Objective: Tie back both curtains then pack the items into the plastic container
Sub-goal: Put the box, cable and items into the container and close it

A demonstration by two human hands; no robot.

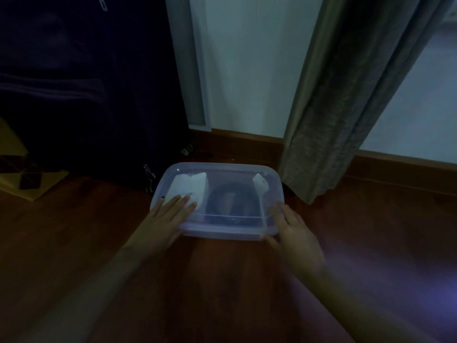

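A clear plastic container (232, 169) with its lid on sits on the wooden floor in the middle of the view. Through the lid I make out white packets (191, 185) at the left and right and a dark round item (231, 201) between them. My left hand (168, 216) lies flat on the lid's near left corner, fingers straight. My right hand (295, 231) rests at the near right corner, fingers over the lid edge and thumb against the front rim. A grey curtain (331, 120) hangs down to the floor just right of the container.
A large dark suitcase (86, 82) stands at the left, close behind the container. A pale wall and door frame (197, 70) rise behind. A yellowish mat with a small dark object (29, 180) lies at far left. Bare wooden floor (371, 243) spreads to the right and front.
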